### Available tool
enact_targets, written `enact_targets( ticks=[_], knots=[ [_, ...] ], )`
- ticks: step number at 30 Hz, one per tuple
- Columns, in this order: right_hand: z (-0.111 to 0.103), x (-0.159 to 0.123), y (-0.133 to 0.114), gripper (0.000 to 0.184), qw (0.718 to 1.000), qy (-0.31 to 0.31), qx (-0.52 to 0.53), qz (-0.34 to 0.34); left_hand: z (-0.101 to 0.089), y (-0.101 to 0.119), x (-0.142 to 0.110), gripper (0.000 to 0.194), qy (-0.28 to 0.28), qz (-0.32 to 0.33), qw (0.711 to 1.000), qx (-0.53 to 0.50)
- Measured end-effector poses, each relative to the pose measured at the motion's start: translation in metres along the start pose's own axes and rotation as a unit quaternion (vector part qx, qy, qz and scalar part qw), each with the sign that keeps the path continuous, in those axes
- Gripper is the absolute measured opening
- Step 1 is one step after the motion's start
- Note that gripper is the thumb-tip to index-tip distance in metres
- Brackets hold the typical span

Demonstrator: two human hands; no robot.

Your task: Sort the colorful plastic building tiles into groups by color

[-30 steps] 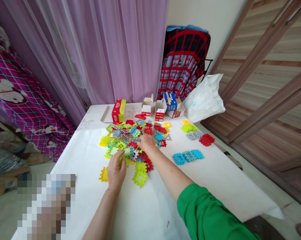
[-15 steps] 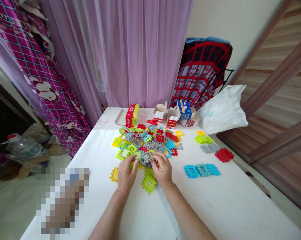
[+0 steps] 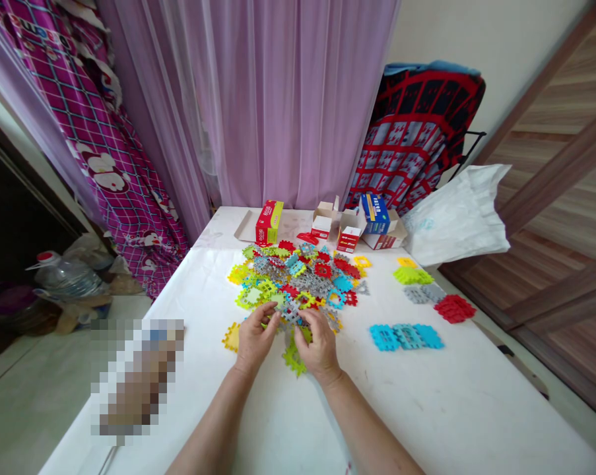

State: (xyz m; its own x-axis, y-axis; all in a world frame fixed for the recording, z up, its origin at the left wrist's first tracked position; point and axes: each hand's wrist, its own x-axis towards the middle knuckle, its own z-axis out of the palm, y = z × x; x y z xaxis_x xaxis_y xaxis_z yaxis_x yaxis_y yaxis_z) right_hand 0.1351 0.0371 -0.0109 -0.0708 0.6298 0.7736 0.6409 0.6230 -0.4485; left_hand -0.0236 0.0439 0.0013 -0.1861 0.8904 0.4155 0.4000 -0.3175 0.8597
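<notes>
My right hand point(image 3: 320, 342) is at the near edge of a heap of plastic interlocking tiles point(image 3: 322, 284), its fingers curled at a grey interlocking tile point(image 3: 291, 309) that it seems to pinch. Left of that tile is my left hand point(image 3: 255, 336), thumb and fingers apart with nothing visible between them. A lime green tile point(image 3: 294, 358) lies below the hands, partly hidden by the right one. Beside my left wrist rests a yellow tile point(image 3: 232, 336).
Sorted tiles lie on the right: a blue row point(image 3: 406, 336), a red stack point(image 3: 455, 308), grey tiles point(image 3: 422, 294) and lime green ones point(image 3: 412, 275). Small boxes point(image 3: 350, 237) and a white bag point(image 3: 459, 214) stand behind. A blurred patch point(image 3: 139, 379) covers something at the left.
The view has shifted slightly, so the table contents appear farther right and higher. My hands stay close together at the heap, with the grey tile still between them.
</notes>
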Motion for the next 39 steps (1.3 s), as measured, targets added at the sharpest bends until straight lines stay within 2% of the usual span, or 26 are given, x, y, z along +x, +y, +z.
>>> enact_targets(
  ticks=[9, 14, 17, 21, 24, 28, 31, 34, 37, 39],
  knots=[
    [-0.005, 0.0, 0.003, 0.05, 0.998, -0.055, -0.021, -0.024, -0.002, 0.001, 0.001, 0.024, -0.026, 0.018, 0.999, 0.001],
    [-0.016, 0.011, -0.007, 0.06, 0.988, -0.127, -0.071, -0.057, -0.006, 0.003, 0.003, 0.022, -0.051, 0.042, 0.998, 0.018],
    [-0.021, 0.017, -0.015, 0.056, 0.98, -0.166, -0.093, -0.054, -0.004, 0.004, 0.003, 0.024, -0.067, 0.015, 0.998, -0.006],
    [-0.022, 0.019, -0.018, 0.056, 0.975, -0.195, -0.101, -0.024, 0.002, 0.004, 0.003, 0.029, -0.059, -0.045, 0.994, -0.078],
    [-0.021, 0.018, -0.016, 0.053, 0.978, -0.185, -0.098, 0.005, 0.003, 0.005, 0.003, 0.03, -0.079, -0.058, 0.99, -0.101],
    [-0.029, 0.023, -0.005, 0.049, 0.985, -0.116, -0.104, 0.074, -0.001, 0.007, 0.001, 0.035, -0.103, -0.039, 0.992, -0.061],
    [-0.051, 0.03, 0.019, 0.046, 0.978, -0.084, -0.139, 0.13, -0.004, 0.007, 0.0, 0.036, -0.093, -0.022, 0.995, -0.015],
    [-0.088, 0.04, 0.056, 0.045, 0.954, -0.084, -0.21, 0.196, -0.006, 0.006, 0.0, 0.037, -0.078, -0.016, 0.997, 0.014],
    [-0.134, 0.052, 0.097, 0.044, 0.901, -0.086, -0.336, 0.259, -0.006, 0.006, 0.0, 0.035, -0.072, -0.002, 0.996, 0.044],
    [-0.163, 0.061, 0.122, 0.05, 0.849, -0.086, -0.427, 0.3, -0.006, 0.007, 0.0, 0.032, -0.074, 0.014, 0.995, 0.065]
  ],
)
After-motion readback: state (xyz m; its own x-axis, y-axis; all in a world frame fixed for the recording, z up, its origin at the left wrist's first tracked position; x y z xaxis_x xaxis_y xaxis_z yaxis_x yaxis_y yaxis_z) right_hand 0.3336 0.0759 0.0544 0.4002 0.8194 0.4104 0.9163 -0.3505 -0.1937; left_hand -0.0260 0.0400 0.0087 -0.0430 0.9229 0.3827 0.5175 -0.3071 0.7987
